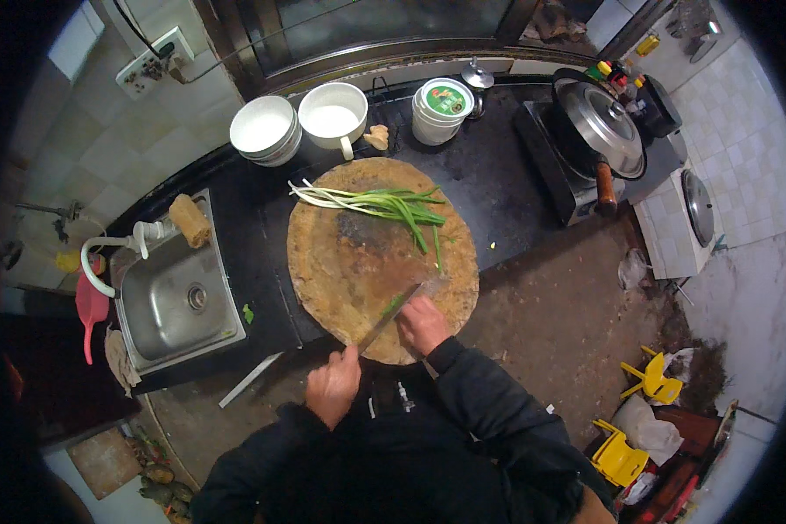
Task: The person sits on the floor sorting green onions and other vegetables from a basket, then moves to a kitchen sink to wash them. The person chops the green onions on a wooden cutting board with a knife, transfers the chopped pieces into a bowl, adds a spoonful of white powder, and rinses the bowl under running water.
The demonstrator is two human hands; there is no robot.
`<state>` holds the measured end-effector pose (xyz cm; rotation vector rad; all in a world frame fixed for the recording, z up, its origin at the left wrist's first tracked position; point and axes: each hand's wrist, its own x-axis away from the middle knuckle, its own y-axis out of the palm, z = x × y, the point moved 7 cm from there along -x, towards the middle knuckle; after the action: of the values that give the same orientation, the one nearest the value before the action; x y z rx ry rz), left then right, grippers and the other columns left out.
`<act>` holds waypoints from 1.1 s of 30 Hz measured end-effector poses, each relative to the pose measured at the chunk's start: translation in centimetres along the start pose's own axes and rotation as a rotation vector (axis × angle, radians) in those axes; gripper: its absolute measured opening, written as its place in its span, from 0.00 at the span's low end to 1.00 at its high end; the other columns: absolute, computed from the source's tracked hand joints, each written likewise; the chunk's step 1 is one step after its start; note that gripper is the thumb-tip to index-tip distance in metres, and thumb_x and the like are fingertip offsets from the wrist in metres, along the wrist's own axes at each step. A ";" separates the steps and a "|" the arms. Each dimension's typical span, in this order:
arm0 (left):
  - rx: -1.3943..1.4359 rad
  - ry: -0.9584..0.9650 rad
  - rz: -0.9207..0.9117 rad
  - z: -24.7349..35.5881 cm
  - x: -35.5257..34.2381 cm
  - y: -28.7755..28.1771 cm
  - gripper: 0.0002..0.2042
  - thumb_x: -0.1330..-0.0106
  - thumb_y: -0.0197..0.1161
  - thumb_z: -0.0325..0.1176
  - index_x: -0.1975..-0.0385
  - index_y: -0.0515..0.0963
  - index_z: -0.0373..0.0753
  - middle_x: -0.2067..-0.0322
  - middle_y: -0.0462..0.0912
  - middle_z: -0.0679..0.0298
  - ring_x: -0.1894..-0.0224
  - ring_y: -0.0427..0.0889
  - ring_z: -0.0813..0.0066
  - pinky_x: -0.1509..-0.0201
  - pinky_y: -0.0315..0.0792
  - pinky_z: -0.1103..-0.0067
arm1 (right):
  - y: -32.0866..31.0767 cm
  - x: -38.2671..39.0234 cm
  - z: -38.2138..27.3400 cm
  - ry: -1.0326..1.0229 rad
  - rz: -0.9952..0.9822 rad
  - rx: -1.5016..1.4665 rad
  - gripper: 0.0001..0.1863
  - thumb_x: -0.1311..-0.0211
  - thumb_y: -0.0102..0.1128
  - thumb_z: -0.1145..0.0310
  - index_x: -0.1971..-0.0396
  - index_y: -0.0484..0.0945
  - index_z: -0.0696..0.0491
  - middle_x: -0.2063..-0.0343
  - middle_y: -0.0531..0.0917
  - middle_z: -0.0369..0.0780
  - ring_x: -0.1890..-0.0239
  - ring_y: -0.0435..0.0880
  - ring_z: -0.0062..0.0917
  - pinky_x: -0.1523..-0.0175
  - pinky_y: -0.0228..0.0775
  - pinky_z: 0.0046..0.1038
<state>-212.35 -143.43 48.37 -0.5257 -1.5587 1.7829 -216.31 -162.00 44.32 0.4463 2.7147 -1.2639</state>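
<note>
From my remote seat, I'd steady the kitchen knife [388,320] gripped in the left hand [333,386], guard the right hand [424,325], curled beside it with contents I can't tell, and leave the scallions [384,203] across the round chopping board's [332,288] far half.

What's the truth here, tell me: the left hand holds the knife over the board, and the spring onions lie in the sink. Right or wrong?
Wrong on one point: the head view shows the spring onions on the board, not in the sink. The left hand does hold the knife.
</note>
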 end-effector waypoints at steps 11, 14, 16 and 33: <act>0.034 0.026 -0.041 -0.7 0.8 -0.6 0.08 0.36 0.59 0.38 0.65 0.70 0.42 0.77 0.77 0.57 0.80 0.80 0.55 0.80 0.73 0.64 | 0.4 0.6 0.5 -0.002 -0.002 0.002 0.09 0.49 0.59 0.76 0.65 0.74 0.56 0.65 0.76 0.46 0.61 0.74 0.43 0.57 0.68 0.39; 0.060 -0.006 -0.018 -0.6 -0.2 0.1 0.08 0.36 0.59 0.38 0.65 0.70 0.42 0.77 0.78 0.56 0.80 0.81 0.55 0.79 0.73 0.64 | 0.3 0.6 0.4 -0.004 0.019 0.011 0.09 0.49 0.59 0.76 0.66 0.74 0.56 0.67 0.75 0.46 0.62 0.74 0.43 0.58 0.68 0.39; 0.093 -0.014 -0.051 -0.7 -1.2 1.0 0.08 0.35 0.58 0.38 0.66 0.70 0.42 0.76 0.79 0.56 0.80 0.81 0.55 0.79 0.74 0.63 | 0.3 0.6 0.3 -0.008 -0.005 -0.006 0.08 0.49 0.59 0.76 0.67 0.75 0.55 0.68 0.75 0.45 0.62 0.74 0.42 0.58 0.68 0.39; 0.175 0.029 0.024 -0.9 -0.7 -0.4 0.07 0.34 0.55 0.36 0.65 0.70 0.40 0.76 0.78 0.54 0.76 0.82 0.51 0.75 0.75 0.61 | -0.6 0.7 -0.4 -0.068 0.068 0.007 0.06 0.48 0.59 0.75 0.68 0.75 0.56 0.71 0.75 0.45 0.64 0.74 0.43 0.61 0.67 0.39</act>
<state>-211.12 -143.31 48.45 -0.4846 -1.3656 1.8997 -217.12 -161.95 44.89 0.4836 2.6167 -1.2487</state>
